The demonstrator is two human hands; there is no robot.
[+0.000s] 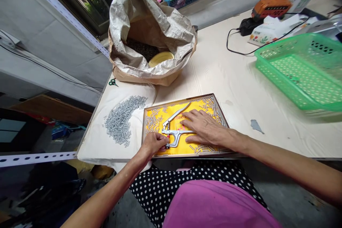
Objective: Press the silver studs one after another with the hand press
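I am seeing one yellow tray [184,151] lying at the near edge of the bench [240,85], and in it one metal hand press [175,128] with two long handles, lying flat near the tray's middle. Small metal pins [153,119] are scattered along the tray's edges, too many and too small for me to count. One heap of the same pins [120,119] is lying on a white cloth [107,146] at the bench's near left corner. One paper sack [149,32] is standing open at the far left edge; one green basket [301,71] is sitting toward the right edge; one pair of green-handled scissors [113,82] is lying by the sack. The left hand [155,143] is curling in, fingertips pinching at the head of the press; what they are pinching I cannot tell. The right hand [204,128] is lying flat and spread, fingers slightly apart, pressing on the lower handle and the tray floor.
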